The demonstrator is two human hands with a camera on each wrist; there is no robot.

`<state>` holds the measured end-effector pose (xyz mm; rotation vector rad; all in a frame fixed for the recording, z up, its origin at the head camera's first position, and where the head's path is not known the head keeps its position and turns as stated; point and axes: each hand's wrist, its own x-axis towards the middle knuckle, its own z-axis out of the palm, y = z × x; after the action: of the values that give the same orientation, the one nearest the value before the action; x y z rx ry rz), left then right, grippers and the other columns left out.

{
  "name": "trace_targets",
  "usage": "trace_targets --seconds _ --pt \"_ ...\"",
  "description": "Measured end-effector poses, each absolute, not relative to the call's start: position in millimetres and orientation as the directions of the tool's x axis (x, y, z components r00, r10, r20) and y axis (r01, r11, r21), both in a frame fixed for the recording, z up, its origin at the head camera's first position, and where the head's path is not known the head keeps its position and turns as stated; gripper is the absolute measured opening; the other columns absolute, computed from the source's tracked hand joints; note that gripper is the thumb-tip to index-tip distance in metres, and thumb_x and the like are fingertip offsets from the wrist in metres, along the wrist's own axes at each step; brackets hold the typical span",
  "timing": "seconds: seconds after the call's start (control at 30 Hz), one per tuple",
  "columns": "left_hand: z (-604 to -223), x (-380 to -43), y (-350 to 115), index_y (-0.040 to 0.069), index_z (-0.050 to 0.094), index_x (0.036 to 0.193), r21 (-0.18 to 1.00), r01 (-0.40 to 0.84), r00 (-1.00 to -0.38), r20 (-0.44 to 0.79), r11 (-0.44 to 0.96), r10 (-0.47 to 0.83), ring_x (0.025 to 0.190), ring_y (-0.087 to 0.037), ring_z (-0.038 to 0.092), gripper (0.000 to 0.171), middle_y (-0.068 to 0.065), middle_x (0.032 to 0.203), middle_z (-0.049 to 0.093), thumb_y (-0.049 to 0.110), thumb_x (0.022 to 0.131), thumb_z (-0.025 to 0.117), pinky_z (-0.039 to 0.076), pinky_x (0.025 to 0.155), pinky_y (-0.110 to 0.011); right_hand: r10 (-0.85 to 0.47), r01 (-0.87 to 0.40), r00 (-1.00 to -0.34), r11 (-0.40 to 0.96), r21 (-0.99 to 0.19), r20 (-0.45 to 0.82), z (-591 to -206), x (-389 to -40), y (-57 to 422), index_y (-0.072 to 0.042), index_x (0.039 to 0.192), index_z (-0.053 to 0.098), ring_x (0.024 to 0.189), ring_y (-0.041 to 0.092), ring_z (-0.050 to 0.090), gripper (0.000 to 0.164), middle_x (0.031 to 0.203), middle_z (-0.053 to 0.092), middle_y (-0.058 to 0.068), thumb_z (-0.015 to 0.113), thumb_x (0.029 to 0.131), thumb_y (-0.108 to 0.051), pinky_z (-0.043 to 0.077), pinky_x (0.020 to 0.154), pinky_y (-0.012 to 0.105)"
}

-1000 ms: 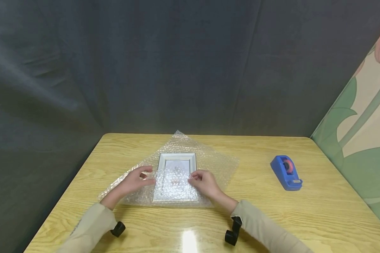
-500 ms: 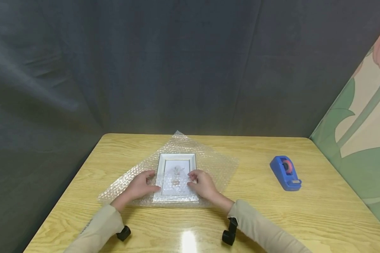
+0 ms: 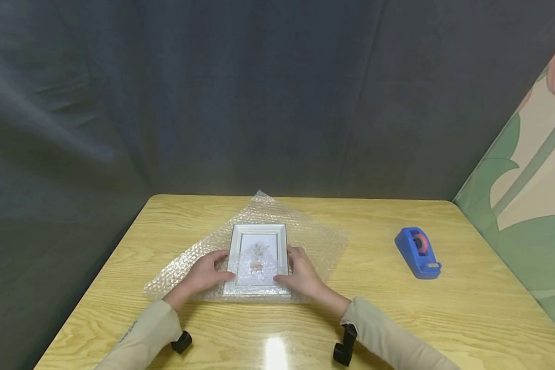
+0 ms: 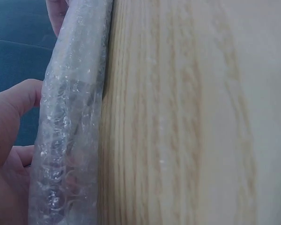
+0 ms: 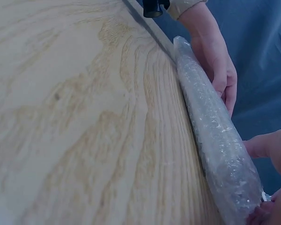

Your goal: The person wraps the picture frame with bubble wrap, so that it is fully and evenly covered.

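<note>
A white picture frame (image 3: 259,245) with a small print lies face up on a sheet of bubble wrap (image 3: 313,237). The sheet's near part is folded up over the lower part of the frame. My left hand (image 3: 207,272) grips the left side, its thumb on the wrapped front and its fingers at the edge. At the right side my right hand (image 3: 303,272) does the same, thumb on top. Both wrist views show the folded bubble wrap edge (image 4: 68,136) along the near side, with fingers (image 5: 267,145) beyond it.
A blue tape dispenser (image 3: 417,253) with a pink roll stands on the right of the wooden table (image 3: 467,298). A dark curtain (image 3: 268,97) hangs behind the table, and a flower-patterned panel (image 3: 536,169) is at the right.
My left hand has come in to the right, onto the frame's left side. The right hand has shifted from the front of the frame outward to its right edge. The wrap lies flatter over the print.
</note>
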<state>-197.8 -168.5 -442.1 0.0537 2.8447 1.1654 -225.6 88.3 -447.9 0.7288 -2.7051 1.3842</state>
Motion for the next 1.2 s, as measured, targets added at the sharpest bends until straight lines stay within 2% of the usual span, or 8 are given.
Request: trace_targets --seconds 0.33,0.47,0.73,1.03,1.17,1.2 --pt "-445.7 -196.6 -163.9 0.006 0.050 0.128 0.709 0.010 -0.998 -0.038 0.705 0.052 0.106 -0.031 0.053 0.067 -0.013 0.123 0.054 0.027 0.071 0.075 0.045 0.089 -0.046 -0.401 -0.346 -0.901 0.424 -0.837 0.169 -456.0 -227.9 92.3 0.010 0.124 0.045 0.095 0.029 0.052 0.071 0.103 0.049 0.019 0.078 0.062 -0.003 0.050 0.085 0.037" --pt "-446.4 -193.3 -159.1 0.006 0.049 0.129 0.715 0.018 -0.998 -0.031 0.699 0.058 0.106 -0.031 0.053 0.067 -0.013 0.123 0.054 0.028 0.070 0.075 0.044 0.090 -0.046 -0.411 -0.351 -0.896 0.420 -0.837 0.170 -454.9 -222.8 99.0 0.010 0.125 0.045 0.093 0.029 0.052 0.073 0.100 0.049 0.018 0.078 0.062 -0.004 0.051 0.083 0.037" --pt "-445.2 -184.5 -145.8 0.006 0.050 0.128 0.718 0.021 -0.998 -0.026 0.696 0.057 0.107 -0.031 0.053 0.068 -0.011 0.122 0.055 0.029 0.069 0.076 0.044 0.091 -0.047 -0.401 -0.313 -0.906 0.414 -0.855 0.137 -452.5 -213.2 112.9 0.013 0.128 0.039 0.098 0.036 0.054 0.078 0.107 0.048 0.022 0.078 0.063 -0.005 0.051 0.083 0.038" --pt "-444.1 -178.2 -134.2 0.003 0.049 0.127 0.717 0.039 -0.996 -0.025 0.696 0.082 0.107 -0.031 0.053 0.071 -0.013 0.122 0.055 0.031 0.068 0.076 0.044 0.090 -0.047 -0.404 -0.276 -0.911 0.444 -0.852 0.084 -448.1 -208.1 125.6 0.014 0.127 0.038 0.092 0.026 0.055 0.079 0.106 0.049 0.018 0.079 0.062 -0.006 0.052 0.076 0.029" --pt "-444.2 -178.2 -134.3 0.003 0.049 0.128 0.712 0.036 -0.997 -0.026 0.701 0.077 0.107 -0.031 0.053 0.072 -0.013 0.122 0.055 0.031 0.068 0.077 0.044 0.091 -0.047 -0.500 -0.341 -0.860 0.408 -0.847 0.106 -443.6 -219.9 127.4 0.014 0.121 0.045 0.079 0.021 0.055 0.066 0.093 0.055 0.018 0.076 0.066 -0.004 0.051 0.067 0.025" --pt "-444.7 -178.4 -134.4 0.003 0.049 0.128 0.712 0.038 -0.996 -0.026 0.701 0.080 0.107 -0.031 0.053 0.072 -0.013 0.122 0.055 0.032 0.068 0.077 0.044 0.091 -0.047 -0.503 -0.350 -0.857 0.414 -0.840 0.110 -441.6 -223.9 127.8 0.013 0.121 0.046 0.079 0.023 0.055 0.064 0.094 0.056 0.019 0.076 0.067 -0.004 0.051 0.069 0.028"
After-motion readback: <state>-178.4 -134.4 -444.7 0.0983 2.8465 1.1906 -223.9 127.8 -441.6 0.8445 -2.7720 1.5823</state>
